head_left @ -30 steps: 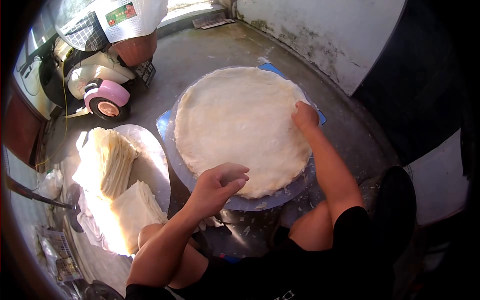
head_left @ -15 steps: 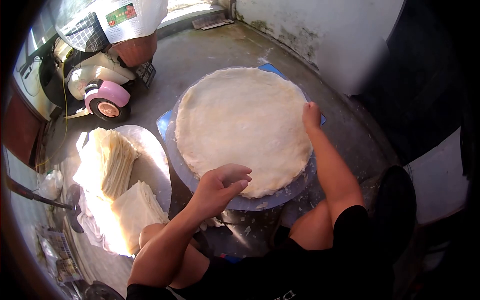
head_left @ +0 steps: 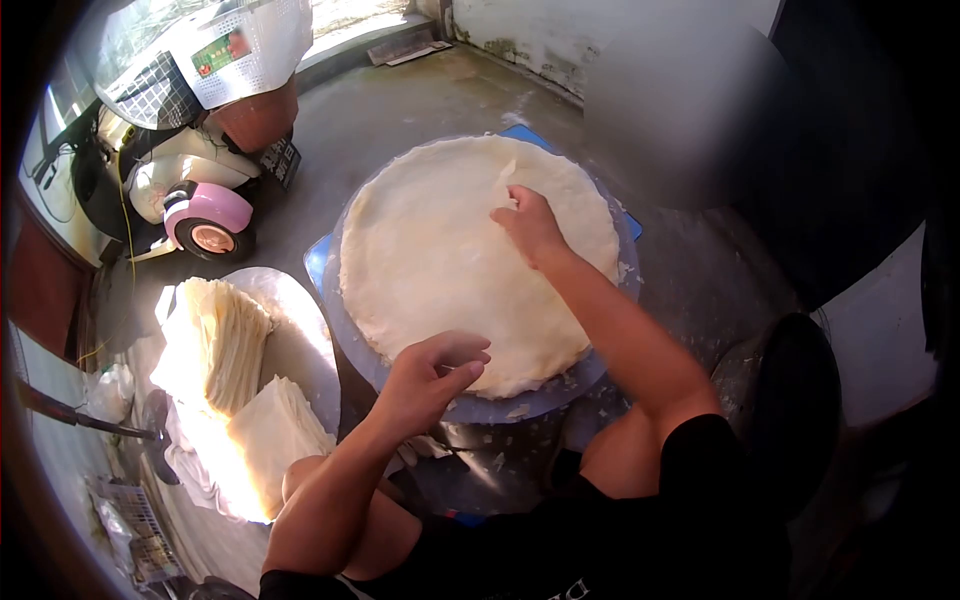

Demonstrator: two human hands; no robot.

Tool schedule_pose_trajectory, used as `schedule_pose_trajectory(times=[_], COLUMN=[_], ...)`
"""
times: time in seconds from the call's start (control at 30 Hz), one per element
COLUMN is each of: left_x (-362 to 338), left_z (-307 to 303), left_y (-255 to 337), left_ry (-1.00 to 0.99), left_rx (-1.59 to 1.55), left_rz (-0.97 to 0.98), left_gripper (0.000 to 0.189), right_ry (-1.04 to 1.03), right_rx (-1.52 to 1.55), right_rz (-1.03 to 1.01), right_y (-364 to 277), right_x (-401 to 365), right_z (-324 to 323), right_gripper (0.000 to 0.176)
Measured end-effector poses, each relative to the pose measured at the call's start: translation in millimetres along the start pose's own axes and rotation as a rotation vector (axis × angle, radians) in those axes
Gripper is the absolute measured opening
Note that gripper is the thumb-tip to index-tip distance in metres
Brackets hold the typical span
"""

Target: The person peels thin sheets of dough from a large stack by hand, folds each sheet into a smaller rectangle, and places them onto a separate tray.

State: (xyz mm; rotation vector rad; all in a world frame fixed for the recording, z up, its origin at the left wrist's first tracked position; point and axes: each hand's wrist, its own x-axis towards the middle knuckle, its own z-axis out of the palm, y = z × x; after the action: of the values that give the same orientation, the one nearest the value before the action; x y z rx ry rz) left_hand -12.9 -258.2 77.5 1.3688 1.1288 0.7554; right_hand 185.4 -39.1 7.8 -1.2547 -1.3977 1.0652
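Moved off dough's [head_left: 430, 240] right rim since prev. frame w/ R hand [head_left: 531, 226], apparently pinching pale scrap [head_left: 508, 174]; w/ L hand [head_left: 428, 378] half-spread, empty, near side. Find dough mid-scene on board [head_left: 480, 412]; prob. soft, tears easily: hold by rim.

My black top [head_left: 610, 550] has short sleeves [head_left: 705, 455] and pale lettering [head_left: 577, 590] at the near edge; my left hand [head_left: 430, 378] and right hand [head_left: 530, 222] are bare.

Passage: floor [head_left: 305, 200] between dough [head_left: 430, 240] and scooter [head_left: 190, 178]. Obstructions: 2 sheet stacks [head_left: 215, 340], left; left hand [head_left: 425, 378], near edge; right hand [head_left: 532, 225], over dough.
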Motion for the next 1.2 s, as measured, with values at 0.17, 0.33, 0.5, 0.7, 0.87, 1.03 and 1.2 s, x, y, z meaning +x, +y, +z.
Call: schedule_pose_trajectory(times=[0.17, 0.33, 0.5, 0.7, 0.87, 1.03, 1.2], left_x=[19.0, 67.7, 149.7, 156.1, 145.1, 103.3, 26.9], left_z=[-22.1, -71.3, -147.7, -128.2, -160.8, -175.0, -179.5], left_y=[-24.2, -57.6, -121.6, -71.1, -23.9, -5.3, 19.7], left_ry=[0.077, 0.23, 0.384, 0.534, 0.116, -0.011, 0.105], left_rx=[0.063, 0.234, 0.235, 0.681, 1.195, 1.366, 1.429], left_rz=[-0.002, -0.077, 0.12, 0.457, 0.612, 0.72, 0.738], left_gripper=[0.03, 0.04, 0.066, 0.078, 0.05, 0.023, 0.019], right_ry=[-0.099, -0.271, -0.413, -0.522, -0.755, -0.815, -0.949], right_rx=[-0.103, -0.057, -0.062, 0.008, 0.003, 0.087, 0.143], right_rz=[-0.186, -0.213, -0.224, -0.298, -0.217, -0.232, -0.267], right_y=[-45.2, -61.3, -86.1, -102.7, -121.8, -135.0, -161.2], right_x=[-57.5, -97.1, -136.2, -159.7, -174.6, -184.1, -205.3], right_z=[48.9, 75.2, 75.5, 67.2, 47.6, 34.1, 15.8], right_gripper=[0.048, 0.055, 0.05, 0.045, 0.05, 0.051, 0.047])
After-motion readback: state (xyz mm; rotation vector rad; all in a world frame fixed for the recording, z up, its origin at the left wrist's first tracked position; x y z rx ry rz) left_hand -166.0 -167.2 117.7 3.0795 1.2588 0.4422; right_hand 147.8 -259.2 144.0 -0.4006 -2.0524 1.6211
